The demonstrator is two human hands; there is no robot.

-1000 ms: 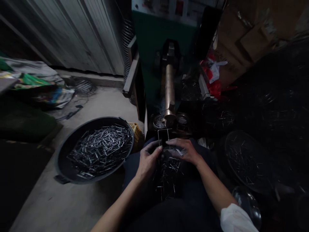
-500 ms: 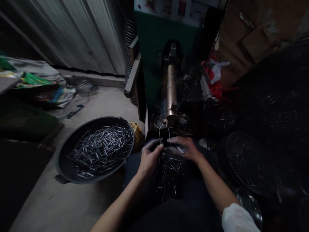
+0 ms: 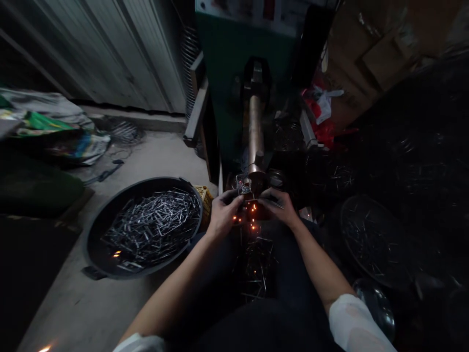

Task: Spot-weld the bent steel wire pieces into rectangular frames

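Observation:
My left hand (image 3: 221, 214) is closed on a bent metal wire piece (image 3: 238, 185), whose end reaches up beside the tip of a copper-coloured welding arm (image 3: 256, 134). Opposite it, my right hand (image 3: 281, 206) pinches thin metal wire at the same spot, below the arm's tip. Exactly how the wires meet is too dark and small to tell. Orange sparks (image 3: 252, 208) fly between and below my two hands. Under them, several bent wire pieces (image 3: 256, 281) lie in a dark heap between my legs.
A large black basin (image 3: 88, 244) full of bent wire pieces stands on the floor at left, beside a yellow crate (image 3: 205, 199). The green machine body (image 3: 234, 58) rises ahead. At right are a dark round tray (image 3: 346, 227), a shiny metal bowl (image 3: 381, 305) and cardboard (image 3: 388, 63).
Both hands have moved slightly up and forward with the wire, to the welding arm's tip. Sparks have appeared there, and glowing bits show over the basin and at lower left.

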